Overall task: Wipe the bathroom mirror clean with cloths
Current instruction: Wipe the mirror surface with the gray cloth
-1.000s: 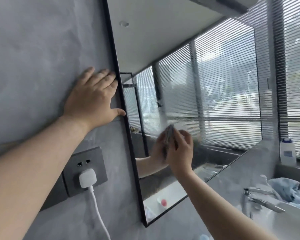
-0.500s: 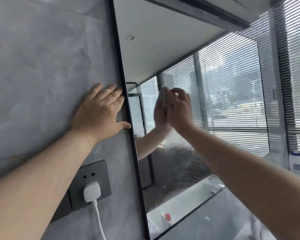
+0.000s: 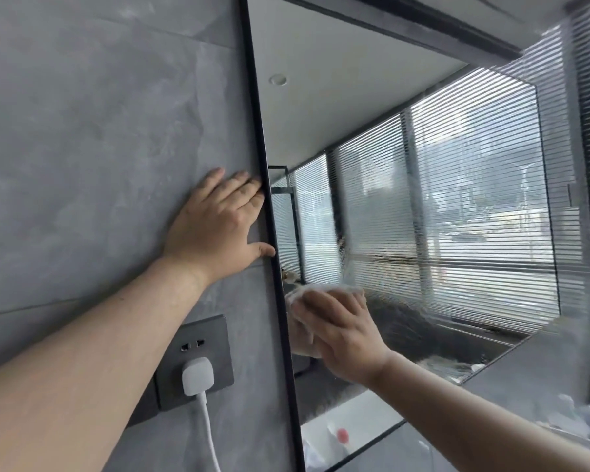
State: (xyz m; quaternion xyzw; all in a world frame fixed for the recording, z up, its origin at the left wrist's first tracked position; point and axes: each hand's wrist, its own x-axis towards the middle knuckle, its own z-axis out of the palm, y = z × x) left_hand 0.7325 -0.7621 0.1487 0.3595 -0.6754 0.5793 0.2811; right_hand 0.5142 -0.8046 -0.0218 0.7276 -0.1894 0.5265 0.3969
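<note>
1. Mirror (image 3: 355, 97) hung on the grey wall (image 3: 99, 131), bounded by a thin black frame (image 3: 259, 148); its glass reflected a white ceiling and slatted window blinds (image 3: 474, 199).
2. Left hand (image 3: 215, 226) lay flat on the wall just beside the frame; its fingers were straight and released, holding nothing, and the thumb tip touched the frame's edge.
3. Right hand (image 3: 341, 332) was on the lower left part of the glass, near the frame; its fingers lay spread over a white cloth (image 3: 315, 291) and pressed it against the glass rather than clenching it; the thumb was hidden.
4. Cloth edges showed bunched above the fingertips and towards the frame.
5. Cloudy streaks (image 3: 406, 318) covered the glass to the right of the right hand and ran upward in a hazy band.
6. Below the left forearm, a dark grey socket (image 3: 198, 338) sat on the wall; a white plug (image 3: 197, 375) was in it, and its white cable (image 3: 209, 434) hung down.
</note>
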